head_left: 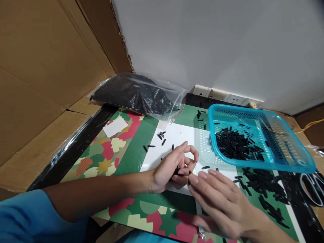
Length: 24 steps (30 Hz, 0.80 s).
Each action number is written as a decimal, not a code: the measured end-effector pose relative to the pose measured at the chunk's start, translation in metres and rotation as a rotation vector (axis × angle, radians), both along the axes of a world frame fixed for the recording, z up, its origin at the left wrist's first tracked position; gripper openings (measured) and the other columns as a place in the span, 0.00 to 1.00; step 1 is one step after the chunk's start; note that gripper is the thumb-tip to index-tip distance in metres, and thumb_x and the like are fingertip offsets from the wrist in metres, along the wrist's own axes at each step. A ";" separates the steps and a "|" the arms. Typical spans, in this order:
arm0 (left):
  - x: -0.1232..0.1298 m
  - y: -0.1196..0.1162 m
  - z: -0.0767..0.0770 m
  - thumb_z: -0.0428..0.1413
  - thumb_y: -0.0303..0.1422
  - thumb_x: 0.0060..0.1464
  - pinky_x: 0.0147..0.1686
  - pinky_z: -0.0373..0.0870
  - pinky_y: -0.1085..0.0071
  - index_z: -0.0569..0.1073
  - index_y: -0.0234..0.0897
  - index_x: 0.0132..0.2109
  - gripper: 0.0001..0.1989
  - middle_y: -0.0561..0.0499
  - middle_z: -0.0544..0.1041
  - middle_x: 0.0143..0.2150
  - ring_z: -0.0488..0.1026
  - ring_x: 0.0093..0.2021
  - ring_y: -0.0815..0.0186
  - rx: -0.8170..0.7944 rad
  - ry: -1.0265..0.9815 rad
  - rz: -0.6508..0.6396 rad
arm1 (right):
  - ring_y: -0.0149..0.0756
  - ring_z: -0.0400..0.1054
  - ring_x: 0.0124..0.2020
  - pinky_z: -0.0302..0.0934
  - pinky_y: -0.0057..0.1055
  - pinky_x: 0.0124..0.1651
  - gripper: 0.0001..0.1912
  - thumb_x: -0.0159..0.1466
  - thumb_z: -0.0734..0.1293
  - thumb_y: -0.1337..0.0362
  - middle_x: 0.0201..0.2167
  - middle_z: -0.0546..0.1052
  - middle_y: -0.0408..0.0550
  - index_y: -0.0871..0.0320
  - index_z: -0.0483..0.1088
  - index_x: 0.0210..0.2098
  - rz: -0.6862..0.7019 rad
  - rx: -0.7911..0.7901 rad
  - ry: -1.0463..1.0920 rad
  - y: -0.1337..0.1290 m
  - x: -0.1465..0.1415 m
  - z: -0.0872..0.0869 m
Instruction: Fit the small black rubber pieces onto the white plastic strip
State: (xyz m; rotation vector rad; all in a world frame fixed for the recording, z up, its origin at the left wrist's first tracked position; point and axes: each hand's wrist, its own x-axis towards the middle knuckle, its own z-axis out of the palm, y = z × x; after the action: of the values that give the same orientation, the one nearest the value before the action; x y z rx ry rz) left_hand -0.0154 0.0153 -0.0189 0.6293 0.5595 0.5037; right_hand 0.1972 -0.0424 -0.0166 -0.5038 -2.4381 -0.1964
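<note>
My left hand [177,165] is turned palm up over the white sheet [152,163], its fingers curled round a few small black pieces [176,171]. These pieces are slim and elongated; I cannot tell exactly what kind they are. Close by on the right, my right hand [222,199] has its fingers stretched out and its thumb apart. A tiny black tip shows at its index fingertip, between the two hands. More black pieces [148,146] lie scattered on the sheet left of my hands, and a loose pile [264,184] spreads on the green area at right.
A blue plastic basket [265,165] with a heap of black pieces stands at right. Behind lies a clear zip bag [141,94] full of black pieces. Scissors [312,189] rest at the right edge; a white paper [115,127] lies left. Cardboard [50,50] and a wall [215,40] border the table.
</note>
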 end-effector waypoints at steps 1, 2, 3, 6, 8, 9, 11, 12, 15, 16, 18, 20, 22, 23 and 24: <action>0.000 -0.001 0.002 0.46 0.56 0.72 0.14 0.40 0.81 0.66 0.42 0.42 0.22 0.64 0.56 0.20 0.40 0.16 0.75 -0.009 0.037 -0.008 | 0.49 0.53 0.79 0.52 0.42 0.81 0.25 0.77 0.65 0.60 0.73 0.68 0.61 0.71 0.72 0.66 -0.031 -0.029 0.035 0.001 0.004 0.000; 0.000 -0.002 0.003 0.49 0.55 0.72 0.14 0.39 0.82 0.65 0.43 0.41 0.21 0.65 0.55 0.20 0.39 0.16 0.76 -0.012 0.074 -0.019 | 0.51 0.54 0.79 0.54 0.43 0.80 0.27 0.77 0.64 0.61 0.75 0.65 0.64 0.73 0.68 0.69 -0.054 -0.076 0.069 0.002 0.008 0.000; 0.000 -0.002 0.005 0.51 0.55 0.71 0.14 0.39 0.82 0.64 0.43 0.41 0.21 0.65 0.54 0.20 0.39 0.16 0.76 -0.007 0.104 -0.032 | 0.52 0.55 0.78 0.55 0.44 0.79 0.30 0.77 0.63 0.62 0.76 0.62 0.66 0.75 0.63 0.72 -0.064 -0.141 0.104 0.003 0.012 0.000; -0.001 -0.005 0.007 0.52 0.56 0.71 0.15 0.42 0.83 0.62 0.44 0.42 0.21 0.66 0.53 0.20 0.40 0.17 0.77 0.063 0.097 -0.095 | 0.53 0.57 0.77 0.57 0.46 0.77 0.34 0.78 0.60 0.59 0.77 0.59 0.63 0.69 0.53 0.78 -0.046 -0.433 0.207 0.003 0.021 0.001; -0.002 -0.006 0.007 0.52 0.55 0.71 0.15 0.43 0.83 0.62 0.44 0.44 0.20 0.67 0.54 0.21 0.41 0.17 0.77 0.114 0.060 -0.114 | 0.51 0.57 0.77 0.57 0.44 0.78 0.35 0.80 0.56 0.50 0.78 0.58 0.59 0.63 0.52 0.79 -0.021 -0.674 0.257 0.003 0.024 0.003; -0.002 -0.006 0.006 0.52 0.54 0.72 0.15 0.43 0.83 0.62 0.44 0.45 0.19 0.67 0.54 0.21 0.42 0.17 0.77 0.129 0.046 -0.120 | 0.51 0.56 0.78 0.56 0.43 0.78 0.37 0.79 0.55 0.45 0.78 0.57 0.57 0.60 0.52 0.79 -0.007 -0.787 0.277 0.003 0.025 0.004; -0.003 -0.007 0.004 0.51 0.53 0.73 0.15 0.44 0.83 0.63 0.43 0.46 0.18 0.66 0.55 0.21 0.42 0.17 0.77 0.145 0.035 -0.112 | 0.51 0.53 0.79 0.54 0.44 0.79 0.38 0.78 0.55 0.40 0.79 0.56 0.53 0.54 0.53 0.79 0.024 -0.964 0.325 0.002 0.026 0.006; -0.003 -0.007 0.003 0.51 0.52 0.74 0.16 0.45 0.83 0.64 0.42 0.45 0.18 0.66 0.55 0.21 0.42 0.17 0.77 0.156 0.035 -0.094 | 0.51 0.53 0.79 0.52 0.45 0.79 0.38 0.77 0.56 0.39 0.79 0.57 0.51 0.51 0.54 0.79 0.038 -1.023 0.359 0.002 0.027 0.007; -0.002 -0.009 0.001 0.52 0.49 0.74 0.17 0.45 0.82 0.65 0.39 0.40 0.19 0.66 0.54 0.20 0.43 0.18 0.77 0.205 0.057 -0.012 | 0.53 0.54 0.79 0.51 0.48 0.80 0.37 0.76 0.58 0.37 0.79 0.59 0.48 0.46 0.59 0.77 0.037 -1.155 0.448 0.001 0.028 0.008; -0.002 -0.009 0.000 0.52 0.48 0.75 0.17 0.45 0.82 0.65 0.39 0.38 0.20 0.66 0.54 0.20 0.43 0.18 0.77 0.219 0.061 0.011 | 0.54 0.54 0.78 0.51 0.49 0.80 0.37 0.75 0.58 0.36 0.78 0.60 0.47 0.45 0.60 0.76 0.032 -1.187 0.465 0.001 0.028 0.008; -0.001 -0.010 0.000 0.52 0.47 0.75 0.17 0.45 0.81 0.64 0.39 0.37 0.20 0.65 0.53 0.20 0.43 0.18 0.77 0.237 0.051 0.034 | 0.54 0.56 0.78 0.53 0.49 0.79 0.36 0.75 0.57 0.36 0.77 0.62 0.48 0.45 0.63 0.75 0.026 -1.218 0.477 0.001 0.030 0.008; -0.001 -0.011 0.000 0.52 0.45 0.75 0.17 0.45 0.80 0.62 0.40 0.35 0.20 0.65 0.53 0.20 0.44 0.18 0.77 0.249 0.042 0.053 | 0.52 0.61 0.75 0.57 0.48 0.77 0.32 0.77 0.57 0.39 0.75 0.67 0.48 0.44 0.66 0.73 0.009 -1.194 0.492 0.000 0.029 0.007; 0.000 -0.012 0.001 0.52 0.45 0.75 0.17 0.45 0.79 0.60 0.40 0.34 0.21 0.64 0.54 0.21 0.44 0.18 0.77 0.270 0.038 0.068 | 0.47 0.70 0.69 0.65 0.44 0.73 0.26 0.79 0.60 0.47 0.70 0.72 0.49 0.43 0.66 0.72 -0.047 -1.172 0.522 -0.001 0.027 0.005; 0.000 -0.012 0.001 0.52 0.44 0.75 0.17 0.45 0.79 0.59 0.40 0.33 0.21 0.64 0.55 0.21 0.45 0.19 0.76 0.287 0.039 0.065 | 0.44 0.74 0.64 0.69 0.40 0.69 0.24 0.79 0.62 0.51 0.68 0.75 0.49 0.42 0.65 0.73 -0.083 -1.177 0.541 -0.002 0.026 0.004; 0.000 -0.013 0.001 0.52 0.44 0.75 0.18 0.45 0.78 0.59 0.40 0.33 0.22 0.63 0.55 0.22 0.45 0.19 0.76 0.304 0.037 0.052 | 0.41 0.78 0.59 0.73 0.37 0.64 0.25 0.79 0.64 0.56 0.67 0.76 0.49 0.41 0.63 0.73 -0.119 -1.189 0.565 -0.002 0.024 0.002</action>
State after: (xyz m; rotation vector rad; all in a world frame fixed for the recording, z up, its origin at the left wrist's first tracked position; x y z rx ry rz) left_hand -0.0152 0.0024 -0.0182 0.9168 0.5399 0.6332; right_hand 0.2211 -0.0443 -0.0143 -1.0112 -1.7303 1.2373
